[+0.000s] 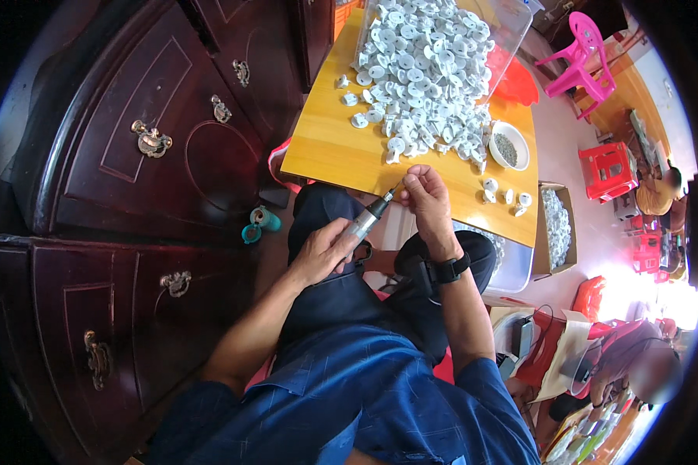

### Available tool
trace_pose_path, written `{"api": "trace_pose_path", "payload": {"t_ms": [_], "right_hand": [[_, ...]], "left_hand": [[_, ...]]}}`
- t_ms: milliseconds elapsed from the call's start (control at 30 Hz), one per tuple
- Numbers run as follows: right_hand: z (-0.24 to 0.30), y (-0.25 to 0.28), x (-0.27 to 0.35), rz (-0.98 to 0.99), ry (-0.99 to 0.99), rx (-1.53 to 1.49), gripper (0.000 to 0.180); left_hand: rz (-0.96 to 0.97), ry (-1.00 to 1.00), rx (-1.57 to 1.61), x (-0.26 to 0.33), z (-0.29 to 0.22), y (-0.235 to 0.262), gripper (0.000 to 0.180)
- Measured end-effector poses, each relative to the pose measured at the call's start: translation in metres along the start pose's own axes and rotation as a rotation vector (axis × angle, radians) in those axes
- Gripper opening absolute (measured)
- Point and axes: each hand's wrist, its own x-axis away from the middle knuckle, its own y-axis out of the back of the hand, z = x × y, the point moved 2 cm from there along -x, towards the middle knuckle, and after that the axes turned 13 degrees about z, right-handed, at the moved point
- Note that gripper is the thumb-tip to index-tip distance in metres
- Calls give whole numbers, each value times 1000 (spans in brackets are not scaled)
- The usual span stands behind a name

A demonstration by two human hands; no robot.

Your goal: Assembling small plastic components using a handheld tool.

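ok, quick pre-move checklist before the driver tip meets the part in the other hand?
1. Left hand grips the electric screwdriver: ok, fingers wrapped round the body.
2. Right hand pinches a small piece at its fingertips: cannot tell what kind, it is mostly hidden.
3. Tip lined up with the piece: ok, it points right at the right fingertips.
4. Stock within reach: ok, pile of white plastic parts on the yellow table.
5. Small white bowl beside the pile holds tiny grey bits: ok.
6. Cardboard box right of the table holds white parts: ok.
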Motion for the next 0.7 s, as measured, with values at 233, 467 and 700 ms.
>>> {"api": "trace_pose_path", "payload": {"t_ms": [233,467,700], "right_hand": [[0,4,0,68,-13,10,7],[6,6,-3,128,-45,145,6],[9,8,-4,150,-61,351,5]], "left_hand": [[9,17,-20,0,-2,-2,32],[9,24,-17,1,-3,-1,33],[98,49,124,1,3,2,39]]}}
